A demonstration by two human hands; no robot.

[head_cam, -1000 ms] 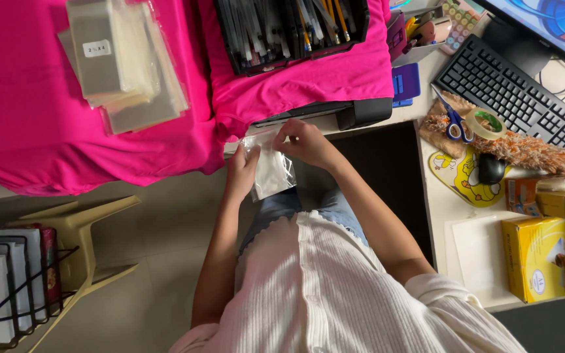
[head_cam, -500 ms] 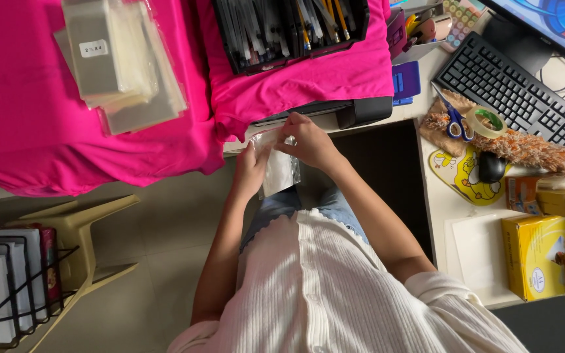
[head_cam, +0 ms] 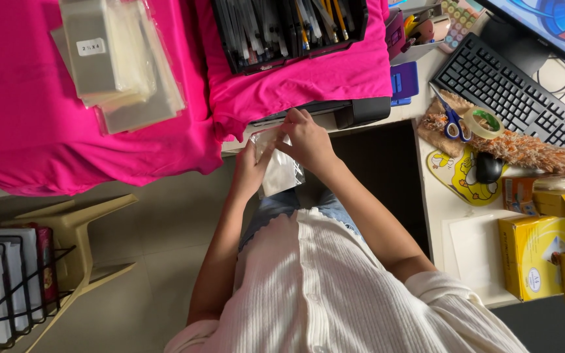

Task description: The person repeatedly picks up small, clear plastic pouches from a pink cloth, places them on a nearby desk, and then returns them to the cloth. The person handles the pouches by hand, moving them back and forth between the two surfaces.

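Note:
My left hand (head_cam: 251, 168) and my right hand (head_cam: 303, 138) both hold a small clear plastic bag (head_cam: 280, 171) over my lap, just below the table's edge. The left hand grips the bag's left side. My right hand pinches its top edge, fingers curled near the opening. What is inside the bag is not visible. A black tray of pens and pencils (head_cam: 289, 26) sits on the pink cloth (head_cam: 295, 82) just beyond my hands.
A stack of clear plastic bags (head_cam: 116, 62) lies on the pink cloth at the left. Keyboard (head_cam: 514, 91), scissors (head_cam: 451, 121), tape roll (head_cam: 482, 123) and mouse (head_cam: 489, 167) are on the right desk, with yellow boxes (head_cam: 534, 255). A beige plastic stool (head_cam: 76, 225) and a wire rack (head_cam: 8, 287) stand at lower left.
My hands with the bag rose slightly toward the table edge, and the right hand shifted to the bag's top.

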